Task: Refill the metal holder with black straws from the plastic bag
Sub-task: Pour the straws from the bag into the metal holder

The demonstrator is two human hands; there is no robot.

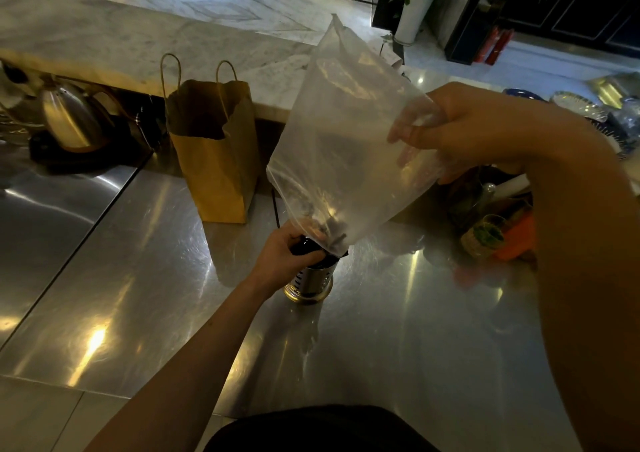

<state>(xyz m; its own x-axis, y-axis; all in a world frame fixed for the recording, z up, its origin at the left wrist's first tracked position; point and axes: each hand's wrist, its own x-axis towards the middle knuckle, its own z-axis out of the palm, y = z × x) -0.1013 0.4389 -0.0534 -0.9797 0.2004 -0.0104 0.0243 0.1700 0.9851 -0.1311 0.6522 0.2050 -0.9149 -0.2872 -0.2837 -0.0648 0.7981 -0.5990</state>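
Right hand (467, 132) pinches upended plastic bag (346, 132) high; left hand (285, 255) clasps bag mouth over metal holder (311, 283) to funnel black straws (331, 235) in.

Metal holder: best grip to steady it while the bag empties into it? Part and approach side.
I'd take the metal holder by its bare perforated wall, low down, from its left or near side. It is an upright cylinder on the steel counter, so a side wrap fits. Above is blocked: the plastic bag mouth, black straws and left hand cover the rim.
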